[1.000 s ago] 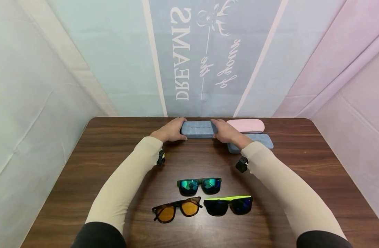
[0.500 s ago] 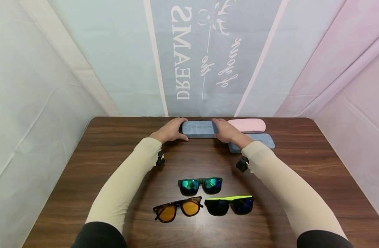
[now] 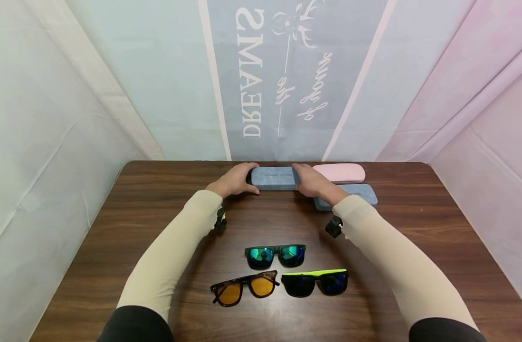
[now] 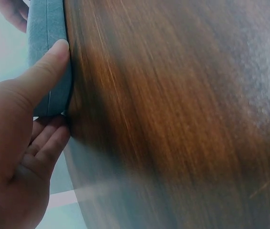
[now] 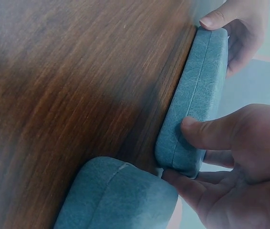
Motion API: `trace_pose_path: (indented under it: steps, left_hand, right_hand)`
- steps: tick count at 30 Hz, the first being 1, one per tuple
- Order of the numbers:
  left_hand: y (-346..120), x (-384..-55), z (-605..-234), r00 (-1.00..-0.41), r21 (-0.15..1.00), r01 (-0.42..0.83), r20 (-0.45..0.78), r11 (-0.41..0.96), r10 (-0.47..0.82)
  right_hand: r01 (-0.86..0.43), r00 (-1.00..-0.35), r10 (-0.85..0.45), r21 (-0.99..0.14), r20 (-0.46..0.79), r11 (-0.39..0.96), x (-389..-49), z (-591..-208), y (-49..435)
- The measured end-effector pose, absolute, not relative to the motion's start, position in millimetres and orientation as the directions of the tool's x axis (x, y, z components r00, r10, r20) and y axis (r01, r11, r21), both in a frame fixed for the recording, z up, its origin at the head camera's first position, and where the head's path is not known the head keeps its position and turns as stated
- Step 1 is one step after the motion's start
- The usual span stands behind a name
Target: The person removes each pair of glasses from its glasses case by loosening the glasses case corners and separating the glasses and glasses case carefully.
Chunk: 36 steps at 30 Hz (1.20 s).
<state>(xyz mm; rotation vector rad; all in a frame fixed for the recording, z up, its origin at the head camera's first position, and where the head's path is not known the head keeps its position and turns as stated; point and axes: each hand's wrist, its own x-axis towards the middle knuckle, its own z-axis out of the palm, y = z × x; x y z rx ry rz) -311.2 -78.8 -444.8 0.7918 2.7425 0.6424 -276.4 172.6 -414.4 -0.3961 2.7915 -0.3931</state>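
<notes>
A blue-grey glasses case (image 3: 274, 177) with small lettering on its lid lies at the table's back edge, its lid down. My left hand (image 3: 235, 180) holds its left end; the left wrist view shows the thumb (image 4: 46, 69) on the front side and the other fingers curling round the end. At the opposite end my right hand (image 3: 310, 182) grips the case, thumb (image 5: 204, 133) against the front face in the right wrist view. A second blue glasses case (image 3: 364, 192) lies partly behind the right wrist, and a pink glasses case (image 3: 341, 173) sits behind it.
Nearer the front of the wooden table (image 3: 158, 228) lie green-mirrored sunglasses (image 3: 261, 257), orange-lensed glasses (image 3: 262, 285) and black sunglasses with a neon-yellow top (image 3: 334, 283). A printed fabric backdrop (image 3: 278, 95) rises at the table's far edge.
The view shifts very slightly. Both hands keep their hold on the case, and the glasses and other cases stay where they were.
</notes>
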Motion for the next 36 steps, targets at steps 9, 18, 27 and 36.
trace_pose_path:
  steps: [9, 18, 27, 36]
  left_hand:
    - [-78.1, -312.0, -445.6, -0.836, 0.458, 0.442, -0.1, 0.771, 0.539]
    - [-78.9, -312.2, -446.4, -0.829, 0.446, 0.456, -0.103, 0.77, 0.55]
    - [-78.7, -310.6, -443.9, -0.826, 0.413, 0.468, -0.108, 0.781, 0.553]
    - [-87.9, -311.5, -433.2, -0.85, 0.364, 0.489, -0.008, 0.793, 0.527]
  right_hand:
    - [-0.23, -0.92, -0.309, -0.309, -0.241, 0.923, -276.8, -417.0, 173.3]
    - [-0.255, -0.912, -0.332, -0.3, -0.242, 0.919, -274.4, -415.6, 174.4]
    - [-0.281, -0.914, -0.351, -0.305, -0.205, 0.91, -272.6, -412.8, 175.3]
    - [-0.29, -0.942, -0.33, -0.355, -0.056, 0.889, -275.1, -406.4, 181.8]
